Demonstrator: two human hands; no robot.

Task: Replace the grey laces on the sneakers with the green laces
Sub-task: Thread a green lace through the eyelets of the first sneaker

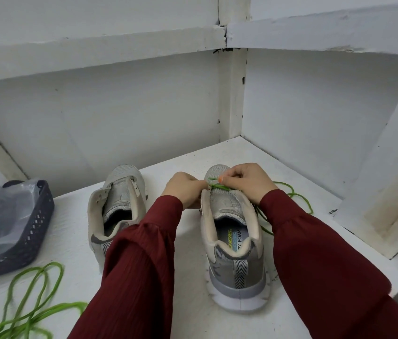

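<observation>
Both hands work at the toe end of the right sneaker, which stands heel toward the viewer at 3 o'clock of the left sneaker on the white surface. The right hand is closed, its thumb and fingers pinching the green lace where it crosses the lowest eyelets. The left hand, fingers curled together, pinches the same lace at the shoe's 9 o'clock edge. The rest of that lace trails in loops on the surface at 3 o'clock of the shoe. The left sneaker carries no lace. A second green lace lies coiled at 7 o'clock, just below a dark basket holding a clear plastic bag.
</observation>
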